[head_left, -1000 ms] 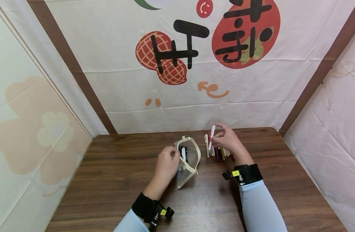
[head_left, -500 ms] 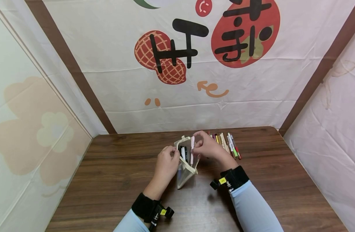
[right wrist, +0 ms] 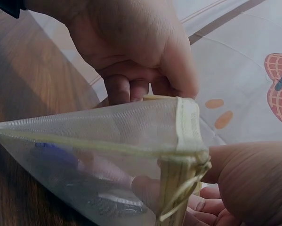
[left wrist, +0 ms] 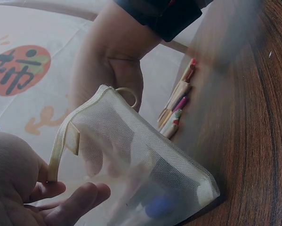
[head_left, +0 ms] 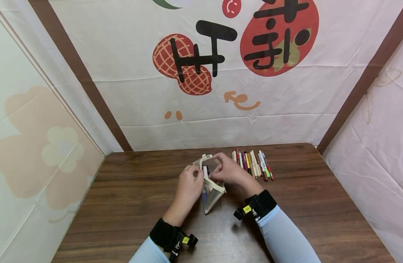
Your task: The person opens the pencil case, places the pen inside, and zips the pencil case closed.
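A translucent mesh pencil pouch point(head_left: 214, 200) with a cream zip edge stands with its mouth spread on the wooden table. My left hand point(head_left: 189, 184) pinches the near left part of its rim between thumb and fingers. The fingers of my right hand point(head_left: 231, 171) reach down inside the mouth. In the right wrist view a pale pink pen point(right wrist: 103, 169) shows through the mesh, its upper end at my right fingertips. A white-and-black pen point(head_left: 206, 171) stands in the mouth, and something blue point(right wrist: 56, 155) lies low inside. The mesh blurs the contents.
A row of loose pens point(head_left: 254, 164) in several colours lies on the wooden table point(head_left: 122, 204), right of the pouch near the back edge. A printed cloth wall point(head_left: 145, 135) rises behind the table, with more cloth at both sides.
My right hand has carried the pink pen left from the row to the pouch and lowered it inside. The pouch has tilted slightly; my left hand keeps its hold on the rim.
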`<state>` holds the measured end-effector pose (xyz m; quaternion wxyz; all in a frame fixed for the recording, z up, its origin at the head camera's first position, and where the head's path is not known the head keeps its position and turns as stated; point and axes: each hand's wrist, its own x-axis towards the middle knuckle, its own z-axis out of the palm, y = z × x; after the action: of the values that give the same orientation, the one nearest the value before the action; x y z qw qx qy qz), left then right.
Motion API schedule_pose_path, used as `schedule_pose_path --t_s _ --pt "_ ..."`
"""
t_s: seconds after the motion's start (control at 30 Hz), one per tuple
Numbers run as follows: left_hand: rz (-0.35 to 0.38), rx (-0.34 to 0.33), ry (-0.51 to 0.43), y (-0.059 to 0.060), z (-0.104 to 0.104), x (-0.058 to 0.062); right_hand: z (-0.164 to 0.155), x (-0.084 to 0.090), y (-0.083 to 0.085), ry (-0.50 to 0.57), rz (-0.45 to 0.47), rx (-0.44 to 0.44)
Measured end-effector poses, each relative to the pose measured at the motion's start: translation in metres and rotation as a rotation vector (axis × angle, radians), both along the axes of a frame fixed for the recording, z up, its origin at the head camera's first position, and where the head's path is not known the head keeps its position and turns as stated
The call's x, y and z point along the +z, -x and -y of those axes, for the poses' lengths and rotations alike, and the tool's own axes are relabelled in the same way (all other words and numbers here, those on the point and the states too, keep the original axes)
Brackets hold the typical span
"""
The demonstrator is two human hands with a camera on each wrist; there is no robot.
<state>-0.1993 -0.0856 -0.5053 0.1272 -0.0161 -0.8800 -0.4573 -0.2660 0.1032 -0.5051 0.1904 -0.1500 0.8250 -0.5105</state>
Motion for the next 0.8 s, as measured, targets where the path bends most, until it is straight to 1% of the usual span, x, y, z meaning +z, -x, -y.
schedule_pose_path --t_s 0.17,0.3,0.53,0.67,0.8 --pt "0.008 -0.002 -0.011 0.001 0.001 -0.001 -0.002 0.002 0.002 0.058 0.031 -0.012" --pt "0.022 -0.015 -0.032 0.001 0.002 0.000 -0.009 0.006 0.006 0.080 0.014 -0.038" --pt "0.051 -0.028 -0.067 0.001 0.004 0.000 -0.034 0.013 0.013 -0.040 -0.094 -0.133" --pt "0.049 -0.027 -0.065 0.002 0.004 0.000 -0.054 0.016 0.018 -0.108 -0.146 -0.192" --pt "0.037 -0.026 -0.057 0.002 0.004 -0.001 -0.078 0.015 0.024 -0.187 -0.169 -0.262"
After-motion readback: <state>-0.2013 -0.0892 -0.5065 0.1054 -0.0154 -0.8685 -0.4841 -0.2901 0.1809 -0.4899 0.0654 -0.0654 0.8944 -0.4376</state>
